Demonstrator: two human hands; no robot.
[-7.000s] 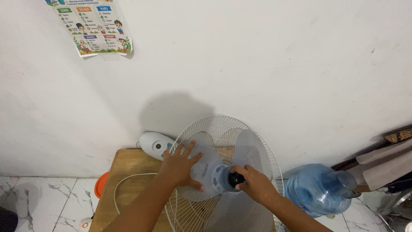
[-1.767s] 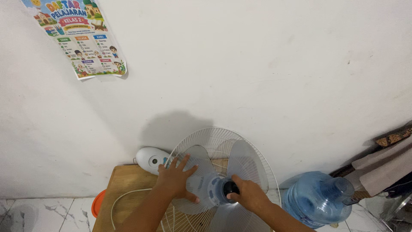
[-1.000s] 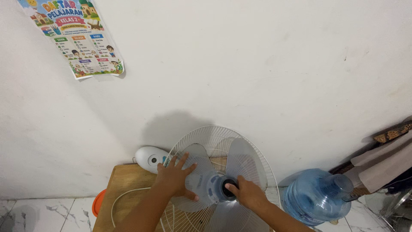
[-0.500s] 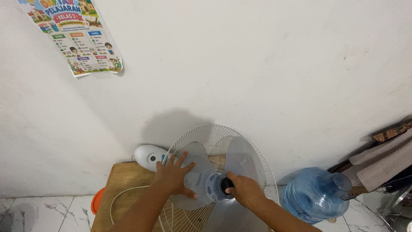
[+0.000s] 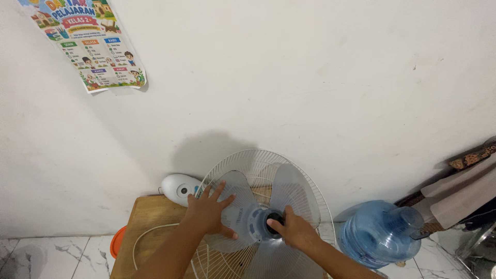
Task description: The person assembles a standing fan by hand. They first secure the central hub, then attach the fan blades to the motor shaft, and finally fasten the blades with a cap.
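L hand (image 5: 208, 213): fingers splayed wide, palm flat on translucent fan blade (image 5: 233, 206). R hand (image 5: 292, 231): fingers pinching black hub cap (image 5: 274, 219) at blade ctr.

Both forearms and hands (image 5: 209, 211) are bare, with no sleeves, rings or watch showing.

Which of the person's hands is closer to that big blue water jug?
The right hand. It grips the black knob at the fan's centre, on the side toward the water jug. The left hand lies flat on a fan blade, farther away.
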